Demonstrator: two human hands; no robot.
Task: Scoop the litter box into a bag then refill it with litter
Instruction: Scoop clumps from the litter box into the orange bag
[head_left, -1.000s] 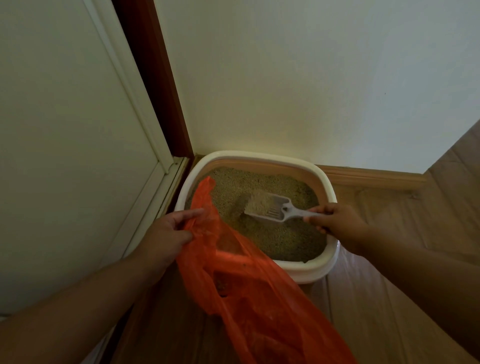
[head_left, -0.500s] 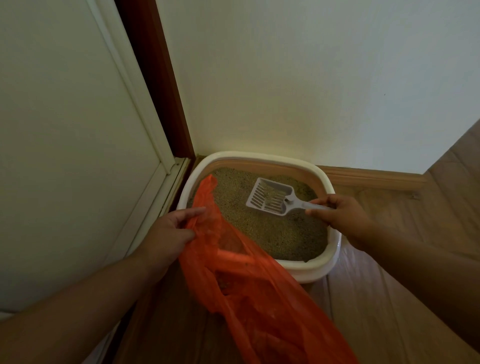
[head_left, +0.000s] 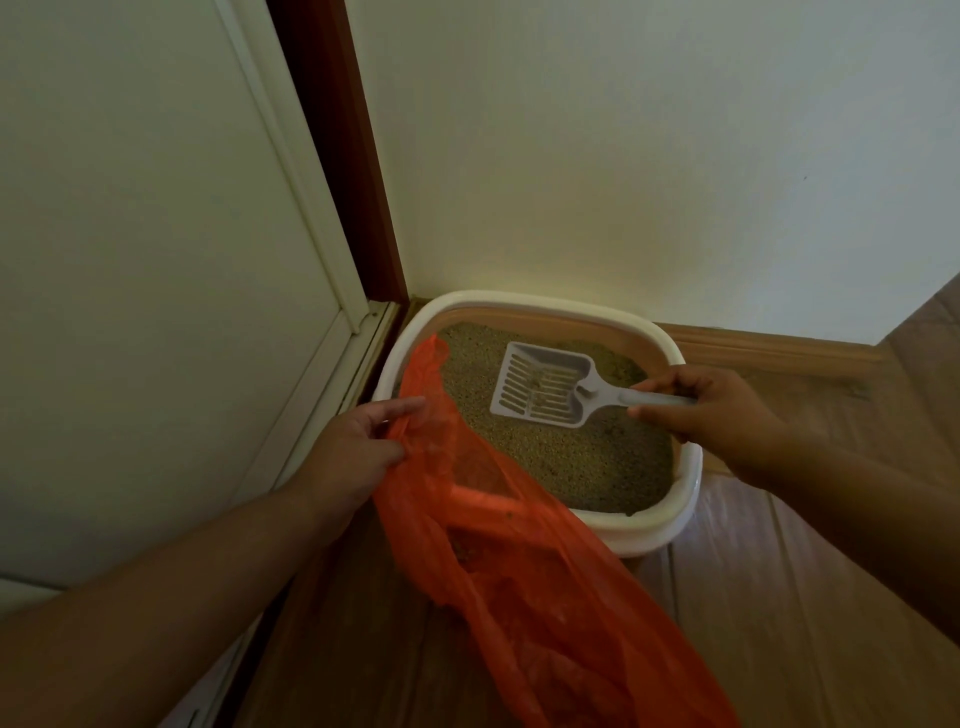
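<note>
Right hand (head_left: 719, 415) gripping scoop (head_left: 543, 387) handle over litter box (head_left: 670, 530); left hand (head_left: 353, 452) pinching orange bag (head_left: 524, 582) edge at box's near-left corner.

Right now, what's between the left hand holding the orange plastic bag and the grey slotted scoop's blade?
Head view: between the left hand and the grey slotted plastic scoop lies the orange plastic bag's raised edge, then open tan litter in the white litter box.

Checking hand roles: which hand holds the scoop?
The right hand grips the scoop by its handle; the left hand holds the orange bag instead.
</note>
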